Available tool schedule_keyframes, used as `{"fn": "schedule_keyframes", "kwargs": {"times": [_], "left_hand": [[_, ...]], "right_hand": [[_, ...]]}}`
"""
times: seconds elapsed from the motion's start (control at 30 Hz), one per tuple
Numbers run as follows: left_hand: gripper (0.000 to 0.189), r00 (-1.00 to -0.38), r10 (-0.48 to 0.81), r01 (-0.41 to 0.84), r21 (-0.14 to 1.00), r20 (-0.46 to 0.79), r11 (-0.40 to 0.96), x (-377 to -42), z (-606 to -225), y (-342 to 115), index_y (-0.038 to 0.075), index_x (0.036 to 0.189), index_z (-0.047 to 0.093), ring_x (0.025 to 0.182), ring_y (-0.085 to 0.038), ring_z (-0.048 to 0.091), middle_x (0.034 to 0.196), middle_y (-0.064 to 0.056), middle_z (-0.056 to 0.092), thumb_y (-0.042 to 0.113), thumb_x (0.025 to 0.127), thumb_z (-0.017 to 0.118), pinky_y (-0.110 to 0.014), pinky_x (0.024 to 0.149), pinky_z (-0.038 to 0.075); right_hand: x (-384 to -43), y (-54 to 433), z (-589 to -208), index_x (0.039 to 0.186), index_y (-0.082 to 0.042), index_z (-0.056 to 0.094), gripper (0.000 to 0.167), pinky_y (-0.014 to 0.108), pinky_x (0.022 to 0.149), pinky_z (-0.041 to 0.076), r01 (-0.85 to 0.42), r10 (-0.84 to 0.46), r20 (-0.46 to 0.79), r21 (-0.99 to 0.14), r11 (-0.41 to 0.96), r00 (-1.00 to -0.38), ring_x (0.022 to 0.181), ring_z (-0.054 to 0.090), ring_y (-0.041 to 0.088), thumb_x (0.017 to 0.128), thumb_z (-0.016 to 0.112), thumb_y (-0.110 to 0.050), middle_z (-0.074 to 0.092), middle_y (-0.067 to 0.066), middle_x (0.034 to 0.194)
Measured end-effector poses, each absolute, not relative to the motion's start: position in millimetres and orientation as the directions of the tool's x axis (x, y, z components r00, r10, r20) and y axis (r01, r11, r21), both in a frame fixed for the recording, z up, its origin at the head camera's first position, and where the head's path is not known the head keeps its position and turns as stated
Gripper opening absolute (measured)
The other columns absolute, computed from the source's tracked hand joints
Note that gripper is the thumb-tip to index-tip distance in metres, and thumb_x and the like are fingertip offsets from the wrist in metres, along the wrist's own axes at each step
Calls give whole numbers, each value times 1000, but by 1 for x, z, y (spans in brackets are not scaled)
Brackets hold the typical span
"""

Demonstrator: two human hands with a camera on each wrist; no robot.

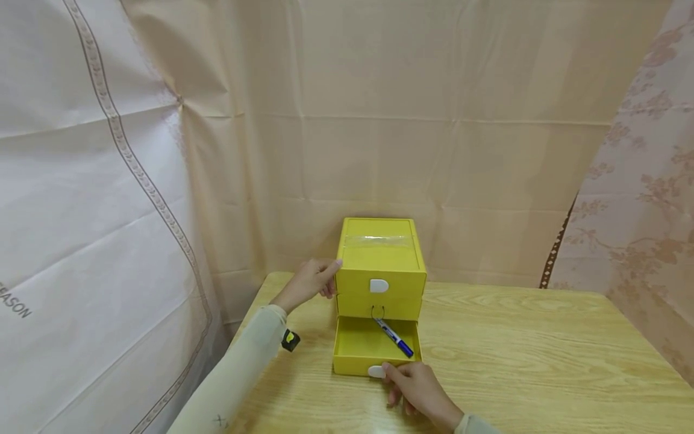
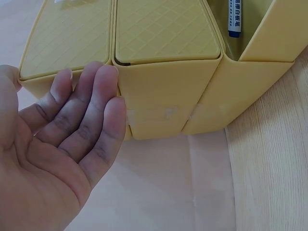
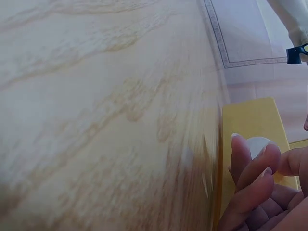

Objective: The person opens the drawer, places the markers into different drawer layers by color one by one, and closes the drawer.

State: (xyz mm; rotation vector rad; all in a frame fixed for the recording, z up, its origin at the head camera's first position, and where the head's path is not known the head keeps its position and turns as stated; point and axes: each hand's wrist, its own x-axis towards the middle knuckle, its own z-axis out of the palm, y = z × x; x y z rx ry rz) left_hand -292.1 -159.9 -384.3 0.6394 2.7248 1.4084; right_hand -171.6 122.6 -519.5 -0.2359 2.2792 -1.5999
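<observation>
A small yellow drawer unit (image 1: 379, 259) stands on the table, its bottom drawer (image 1: 352, 364) pulled out. Inside that drawer lies a blue-capped whiteboard marker (image 1: 393, 337), slanting, its far end near the dark wire loops; its cap end also shows in the left wrist view. My right hand (image 1: 420, 389) pinches the white handle (image 1: 376, 371) on the drawer front; in the right wrist view, fingers and thumb partly cover the handle (image 3: 259, 147). My left hand (image 1: 311, 281) touches the unit's left side near the upper front edge, its fingers (image 2: 103, 103) extended along the side wall.
Wood-grain table (image 1: 515, 349) surface extends right of the unit. A small black-and-yellow object (image 1: 290, 340) sits under the left forearm, perhaps on the wrist. Beige cloth (image 1: 379, 120) hangs behind the table, and white cloth (image 1: 81, 211) at the left. Clear tape (image 1: 379, 240) crosses the unit's top.
</observation>
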Motion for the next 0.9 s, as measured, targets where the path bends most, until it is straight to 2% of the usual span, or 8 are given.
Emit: {"fn": "schedule_keyframes", "kwargs": {"times": [0.13, 0.33, 0.53, 0.77, 0.9], "left_hand": [[63, -920, 356, 340, 787, 165, 514, -292, -385, -161, 8, 79, 69, 66, -27, 70, 72, -8, 70, 59, 106, 45, -44, 69, 60], [64, -922, 352, 336, 788, 162, 516, -292, -385, -162, 7, 79, 69, 66, -26, 70, 72, -8, 70, 60, 105, 45, -39, 67, 60], [64, -921, 355, 337, 789, 162, 514, -293, -384, -162, 7, 79, 69, 66, -26, 70, 72, -8, 69, 60, 105, 45, -45, 70, 60], [64, -918, 360, 344, 787, 167, 513, -293, -385, -162, 8, 78, 69, 65, -25, 70, 71, -8, 69, 61, 105, 45, -39, 67, 60], [63, -917, 363, 343, 790, 165, 508, -293, -384, -162, 9, 79, 69, 65, -25, 70, 72, -8, 70, 61, 105, 45, -44, 69, 60]], "right_hand": [[-172, 122, -519, 90, -6, 75, 54, 19, 36, 33, 67, -329, -190, -934, 350, -925, 39, 45, 6, 101, 58, -56, 71, 4, 67], [-175, 121, -520, 91, -6, 76, 54, 19, 36, 34, 72, -322, -191, -935, 348, -927, 39, 44, 6, 101, 59, -57, 71, 4, 67], [-181, 121, -519, 91, -5, 76, 54, 18, 36, 33, 81, -309, -194, -936, 342, -931, 39, 44, 6, 101, 59, -55, 71, 4, 67], [-187, 121, -519, 91, -2, 76, 54, 18, 37, 34, 57, -318, -170, -940, 337, -933, 38, 44, 6, 103, 58, -52, 71, 6, 66], [-192, 121, -517, 92, -2, 75, 54, 18, 37, 34, 60, -314, -170, -942, 331, -934, 38, 43, 5, 103, 58, -52, 71, 6, 67]]}}
